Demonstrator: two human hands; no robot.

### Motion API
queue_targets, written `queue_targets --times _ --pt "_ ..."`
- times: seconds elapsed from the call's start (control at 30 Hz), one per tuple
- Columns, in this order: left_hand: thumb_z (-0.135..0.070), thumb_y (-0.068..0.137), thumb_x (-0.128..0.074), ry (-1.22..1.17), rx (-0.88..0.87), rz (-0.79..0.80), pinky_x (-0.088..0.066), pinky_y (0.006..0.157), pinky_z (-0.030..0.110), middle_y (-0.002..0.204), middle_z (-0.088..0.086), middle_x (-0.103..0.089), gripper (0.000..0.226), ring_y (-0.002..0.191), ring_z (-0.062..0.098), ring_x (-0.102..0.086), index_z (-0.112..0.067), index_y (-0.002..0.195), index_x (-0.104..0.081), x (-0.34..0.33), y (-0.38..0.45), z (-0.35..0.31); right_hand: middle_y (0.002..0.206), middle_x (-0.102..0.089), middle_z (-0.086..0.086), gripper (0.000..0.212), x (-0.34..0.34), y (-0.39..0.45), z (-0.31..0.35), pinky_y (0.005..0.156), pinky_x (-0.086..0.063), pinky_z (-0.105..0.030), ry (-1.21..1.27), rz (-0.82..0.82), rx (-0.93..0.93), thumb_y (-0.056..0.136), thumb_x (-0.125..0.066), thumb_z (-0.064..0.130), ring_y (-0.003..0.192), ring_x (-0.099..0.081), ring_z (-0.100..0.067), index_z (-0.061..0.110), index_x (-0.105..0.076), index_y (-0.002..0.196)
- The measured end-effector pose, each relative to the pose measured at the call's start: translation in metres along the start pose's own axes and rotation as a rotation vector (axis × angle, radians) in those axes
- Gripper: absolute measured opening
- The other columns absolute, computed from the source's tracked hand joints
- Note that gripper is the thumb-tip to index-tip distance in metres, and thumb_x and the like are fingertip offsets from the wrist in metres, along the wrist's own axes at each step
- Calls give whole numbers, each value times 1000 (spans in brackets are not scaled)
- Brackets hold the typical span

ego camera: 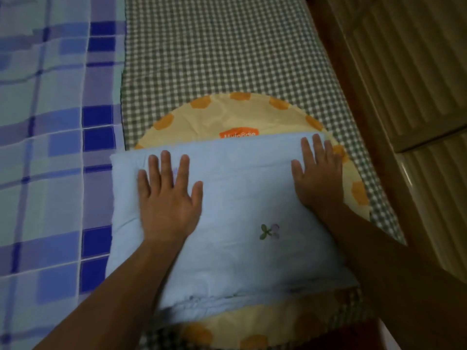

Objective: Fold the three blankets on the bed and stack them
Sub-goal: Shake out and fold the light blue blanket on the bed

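Observation:
A folded light blue blanket (242,198) with a small embroidered flower lies on top of a yellow blanket with orange dots (227,114). My left hand (168,195) presses flat on the blue blanket's left part, fingers spread. My right hand (317,173) presses flat near its far right corner. Both lie on a green-and-white checked blanket (214,46) spread over the bed. A blue plaid cloth (50,122) covers the bed's left side.
A wooden bed edge (353,97) runs along the right. Beyond it stands ribbed wooden furniture (417,72). The stack sits near the bed's near right corner.

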State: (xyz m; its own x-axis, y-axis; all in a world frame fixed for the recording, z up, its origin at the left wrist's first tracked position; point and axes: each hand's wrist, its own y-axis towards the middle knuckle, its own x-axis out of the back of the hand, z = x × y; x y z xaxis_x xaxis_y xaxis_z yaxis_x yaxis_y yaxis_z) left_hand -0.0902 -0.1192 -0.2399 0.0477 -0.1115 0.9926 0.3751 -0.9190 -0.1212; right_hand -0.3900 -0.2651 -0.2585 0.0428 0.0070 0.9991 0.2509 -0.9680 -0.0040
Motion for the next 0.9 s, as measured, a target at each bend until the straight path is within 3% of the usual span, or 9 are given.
queue_targets --times 0.1,0.23,0.33,0.47,0.6,0.7,0.77,0.83,0.9 --pt "-59 101 -18 -75 52 13 2 122 59 167 11 8 68 153 33 15 -28 160 -4 35 -35 -9 162 -24 -16 58 39 -16 20 116 -16 -63 5 -128 -18 105 -31 46 149 -19 -43 16 -35 153" --pt "-59 99 -31 -41 -88 40 1 120 63 168 10 -1 69 153 36 6 -29 159 -15 38 -114 -25 165 -15 -13 66 64 -130 65 120 -9 -59 62 11 173 100 -35 53 152 -8 -39 21 -26 157" --pt "-58 98 -31 17 -149 99 -8 120 63 168 10 0 72 154 33 3 -26 160 -14 9 -127 16 164 -18 -14 68 31 -168 21 117 -21 -59 33 62 131 99 -42 50 151 -14 -37 16 -27 156" --pt "-54 97 -34 -7 -252 118 -9 121 61 167 11 -3 71 154 33 -1 -23 159 -18 -5 -121 45 164 -20 -13 64 14 -161 -2 121 -18 -55 81 91 180 100 -38 45 151 -16 -34 13 -30 155" --pt "-57 100 -24 -37 -137 168 -4 123 56 168 8 3 68 154 29 6 -31 160 -8 8 -140 72 161 -25 -17 66 40 -181 -31 120 -13 -58 71 191 -105 100 -26 51 149 -20 -39 20 -21 158" --pt "-64 98 -10 -78 -17 340 -4 124 53 168 6 6 66 154 27 10 -39 158 5 25 -178 112 158 -27 -23 66 81 -191 -12 117 -16 -63 88 240 -321 99 -29 45 147 -20 -44 15 -20 158" --pt "-64 97 -12 -105 86 420 -12 122 54 166 13 -12 67 153 34 -6 -37 159 -8 48 -200 132 159 -23 -25 63 110 -178 37 119 -13 -61 156 203 -343 96 -37 31 147 -18 -46 11 -27 155" --pt "-57 95 -24 -173 154 461 -31 113 58 154 22 -40 69 142 44 -36 -23 154 -37 71 -210 156 155 -30 -27 61 143 -157 106 120 -13 -55 226 177 -206 89 -41 21 145 -24 -47 7 -41 148" --pt "-52 92 -29 -272 215 504 -44 106 54 138 24 -57 67 126 43 -53 -15 143 -53 101 -212 193 148 -42 -27 57 175 -145 186 120 -19 -52 311 240 -44 87 -36 22 140 -33 -45 6 -50 140"
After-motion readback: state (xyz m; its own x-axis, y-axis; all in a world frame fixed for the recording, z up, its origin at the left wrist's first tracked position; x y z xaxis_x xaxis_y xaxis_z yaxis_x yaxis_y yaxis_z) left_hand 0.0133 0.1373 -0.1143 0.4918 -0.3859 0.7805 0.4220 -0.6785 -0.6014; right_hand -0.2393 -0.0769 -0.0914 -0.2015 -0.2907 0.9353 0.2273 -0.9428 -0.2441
